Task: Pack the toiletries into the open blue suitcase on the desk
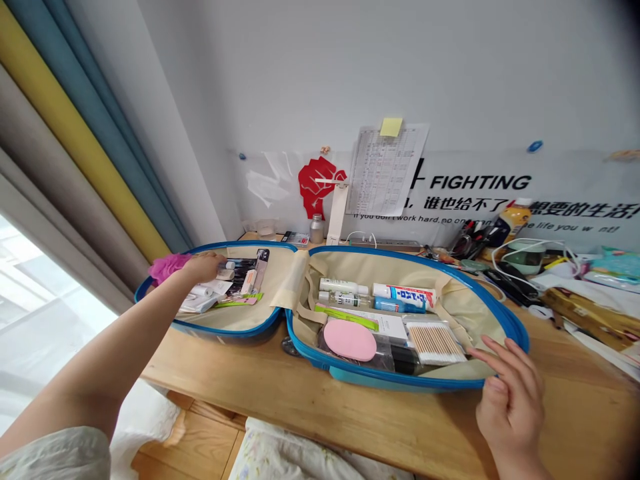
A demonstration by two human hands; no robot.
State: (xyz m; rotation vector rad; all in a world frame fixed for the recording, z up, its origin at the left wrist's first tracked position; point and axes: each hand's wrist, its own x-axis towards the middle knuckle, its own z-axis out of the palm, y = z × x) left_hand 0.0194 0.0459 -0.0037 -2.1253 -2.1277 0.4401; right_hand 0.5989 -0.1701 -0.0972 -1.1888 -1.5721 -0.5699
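Note:
An open blue case [430, 384] lies on the wooden table, its two halves side by side. My left hand [203, 267] reaches into the left half, beside a pink mesh puff [169, 268] and several small packets; its fingertips are partly hidden, so any hold is unclear. My right hand [513, 393] is at the right half's front right rim, fingers apart and holding nothing. Near it lies a pack of cotton swabs [436, 343]. The right half also holds a pink oval item [350, 341], a toothpaste tube [405, 295], a blue bottle [399, 306] and clear bottles [344, 299].
Behind the case stand a small bottle [317, 229] and a white upright lamp [338, 213]. Pens, cables, an orange bottle [513, 220] and packets crowd the table's right side. A striped curtain [95, 133] hangs at the left.

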